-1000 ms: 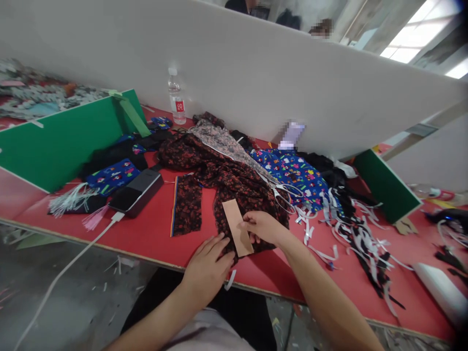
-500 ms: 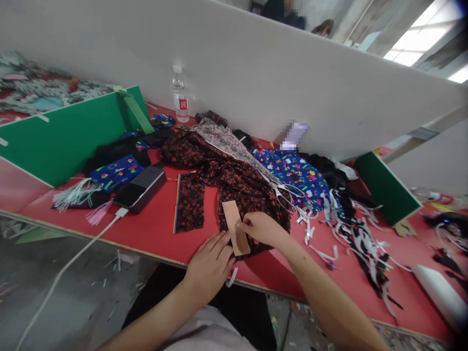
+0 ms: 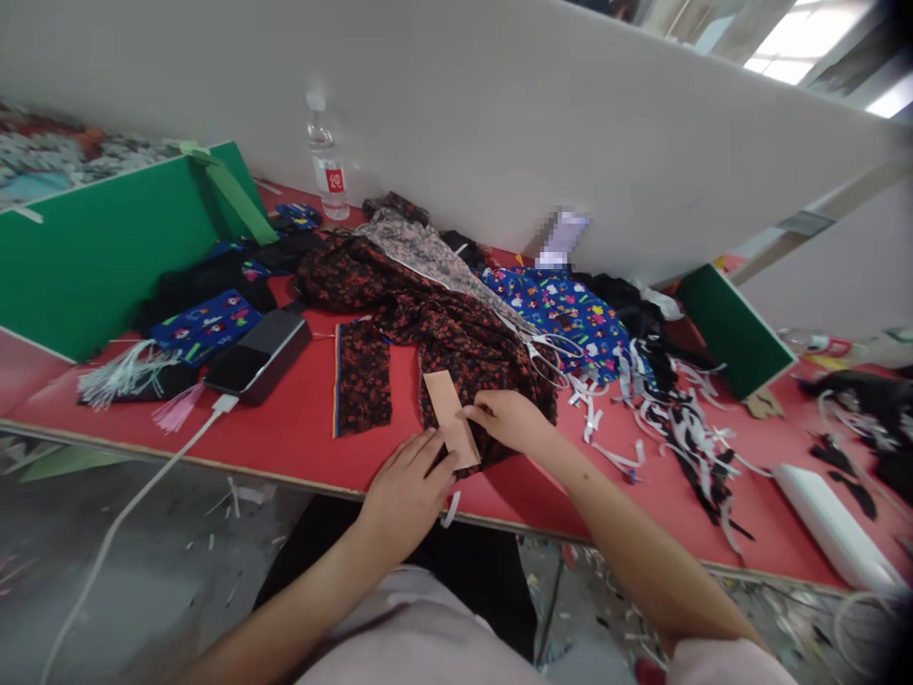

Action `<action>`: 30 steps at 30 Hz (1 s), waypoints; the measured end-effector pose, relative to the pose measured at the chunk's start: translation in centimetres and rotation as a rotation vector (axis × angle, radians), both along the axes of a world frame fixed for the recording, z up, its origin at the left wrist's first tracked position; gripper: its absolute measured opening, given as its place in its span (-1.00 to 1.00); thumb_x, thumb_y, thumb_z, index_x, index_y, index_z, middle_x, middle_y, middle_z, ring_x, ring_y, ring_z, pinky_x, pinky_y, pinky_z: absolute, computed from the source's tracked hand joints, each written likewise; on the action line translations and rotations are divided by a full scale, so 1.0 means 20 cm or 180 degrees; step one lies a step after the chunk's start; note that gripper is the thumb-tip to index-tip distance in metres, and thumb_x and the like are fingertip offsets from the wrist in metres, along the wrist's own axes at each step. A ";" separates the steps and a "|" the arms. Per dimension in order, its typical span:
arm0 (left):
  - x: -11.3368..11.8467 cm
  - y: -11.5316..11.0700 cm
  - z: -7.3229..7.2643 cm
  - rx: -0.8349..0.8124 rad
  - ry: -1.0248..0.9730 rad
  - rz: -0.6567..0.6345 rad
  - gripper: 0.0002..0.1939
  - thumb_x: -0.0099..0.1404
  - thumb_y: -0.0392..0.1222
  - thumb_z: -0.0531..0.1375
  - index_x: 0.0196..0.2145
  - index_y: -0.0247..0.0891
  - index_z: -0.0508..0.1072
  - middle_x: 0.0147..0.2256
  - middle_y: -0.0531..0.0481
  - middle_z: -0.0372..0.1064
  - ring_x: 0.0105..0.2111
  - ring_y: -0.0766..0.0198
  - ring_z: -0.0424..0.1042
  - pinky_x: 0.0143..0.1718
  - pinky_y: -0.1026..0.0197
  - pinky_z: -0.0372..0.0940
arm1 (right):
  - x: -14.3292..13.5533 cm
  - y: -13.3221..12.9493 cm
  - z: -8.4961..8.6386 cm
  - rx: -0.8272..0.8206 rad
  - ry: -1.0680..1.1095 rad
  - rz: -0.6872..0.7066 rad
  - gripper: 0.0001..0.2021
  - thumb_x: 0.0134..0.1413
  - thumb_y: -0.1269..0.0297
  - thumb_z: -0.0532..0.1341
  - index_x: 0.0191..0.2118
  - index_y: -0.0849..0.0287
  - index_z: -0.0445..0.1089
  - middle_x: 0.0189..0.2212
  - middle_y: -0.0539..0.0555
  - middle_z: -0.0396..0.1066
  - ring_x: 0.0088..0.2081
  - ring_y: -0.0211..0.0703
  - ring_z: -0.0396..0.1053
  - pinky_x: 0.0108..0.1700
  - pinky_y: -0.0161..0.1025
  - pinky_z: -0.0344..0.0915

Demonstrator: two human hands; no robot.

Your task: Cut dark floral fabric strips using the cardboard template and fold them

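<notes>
A tan cardboard strip lies on dark red-flowered cloth near the table's front edge. My left hand rests flat at the strip's lower left side, fingers stretched out, fingertips touching it. My right hand is closed at the strip's right edge, thumb and forefinger pinched at it; the fingertips are partly hidden. Left of the hands lies a separate flowered piece with a striped edge. Scissors rest on the cloth behind my right hand.
A water bottle stands by the grey partition. A black device with a white cable sits left. Blue printed cloth, white and black scraps and a white box lie right. Green boards flank the table.
The camera view has shifted, so the table items appear slightly higher and further left. Both hands remain at the cardboard strip, with my left fingertips now over its lower part.
</notes>
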State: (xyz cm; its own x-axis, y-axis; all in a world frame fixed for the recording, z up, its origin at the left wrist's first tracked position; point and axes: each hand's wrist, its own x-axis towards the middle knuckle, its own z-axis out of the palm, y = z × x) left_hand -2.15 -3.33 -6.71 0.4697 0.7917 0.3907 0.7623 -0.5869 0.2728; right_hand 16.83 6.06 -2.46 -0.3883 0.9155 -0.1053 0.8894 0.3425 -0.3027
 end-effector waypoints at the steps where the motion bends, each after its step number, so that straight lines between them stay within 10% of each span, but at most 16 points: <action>1: 0.00 0.00 0.00 -0.0015 -0.0010 -0.0024 -0.68 0.28 -0.26 0.06 -0.03 -0.22 0.39 0.06 -0.19 0.31 0.05 0.05 0.30 0.04 -0.02 0.24 | 0.01 0.00 -0.01 -0.0002 0.0111 0.0000 -0.64 0.15 0.02 0.09 -0.51 0.18 0.33 -0.58 0.01 0.35 -0.52 -0.27 0.26 -0.48 -0.33 -0.04; 25: -0.08 -0.02 0.08 -0.0342 -0.0893 -0.0008 -0.71 0.31 -0.22 0.04 -0.04 -0.28 0.38 0.04 -0.20 0.32 0.03 0.12 0.30 0.03 0.04 0.25 | 0.00 -0.19 0.06 0.0679 0.0258 -0.0313 -0.81 0.20 0.21 0.08 -0.33 0.15 0.37 -0.35 0.06 0.40 -0.35 -0.22 0.33 -0.37 -0.32 0.08; 30: -0.15 -0.10 0.17 -0.0893 -0.1620 0.0213 -0.79 0.32 -0.25 0.02 -0.17 -0.21 0.42 -0.24 -0.02 0.48 -0.20 0.29 0.43 -0.13 0.26 0.31 | -0.09 -0.42 0.09 0.0926 -0.0021 0.0621 -0.82 0.21 0.27 0.08 -0.32 0.12 0.42 -0.36 0.08 0.38 -0.26 -0.16 0.27 -0.24 -0.24 0.09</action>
State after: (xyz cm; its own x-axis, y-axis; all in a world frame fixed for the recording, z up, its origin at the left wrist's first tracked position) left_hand -5.08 -5.30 -3.30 0.2233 0.9189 0.3251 0.5275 -0.3944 0.7525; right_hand 15.02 -2.29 -0.73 -0.5591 0.8161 0.1461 0.8003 0.5773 -0.1620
